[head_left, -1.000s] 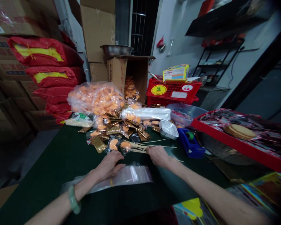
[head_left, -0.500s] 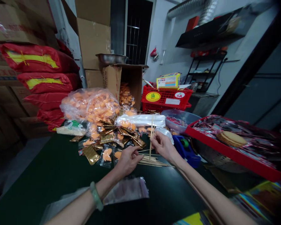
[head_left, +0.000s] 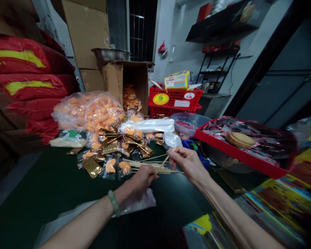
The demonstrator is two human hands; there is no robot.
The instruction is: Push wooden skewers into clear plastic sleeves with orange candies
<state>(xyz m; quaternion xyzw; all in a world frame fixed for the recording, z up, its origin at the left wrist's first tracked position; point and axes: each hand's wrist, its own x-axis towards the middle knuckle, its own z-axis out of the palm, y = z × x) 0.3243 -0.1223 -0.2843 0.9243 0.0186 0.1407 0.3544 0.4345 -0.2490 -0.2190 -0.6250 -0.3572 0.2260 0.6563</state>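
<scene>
My right hand (head_left: 188, 162) pinches a thin wooden stick (head_left: 165, 161), which slants down and left from its fingertips. At the stick's lower end is my left hand (head_left: 144, 177), its fingers curled closed; whether they grip the stick is hidden. A green bangle (head_left: 114, 203) circles my left wrist. Beneath and behind the hands, several loose wooden sticks (head_left: 168, 171) lie on the dark green table (head_left: 75, 186). Small clear packets with orange pieces (head_left: 110, 165) and gold foil packets (head_left: 92, 167) lie left of the sticks. Flat clear bags (head_left: 141, 201) are partly under my left forearm.
A red tray (head_left: 238, 155) of dark wrappers with biscuits (head_left: 240, 139) on top stands at right. Behind the hands are a blue tape dispenser (head_left: 203, 159), a clear bowl (head_left: 191, 122) and a red basket (head_left: 175, 98). Yellow printed packaging (head_left: 280, 200) lies front right.
My right hand has lowered, and its upright sticks now appear as one slanted stick. My left hand has curled closed near its lower end. The view has shifted right.
</scene>
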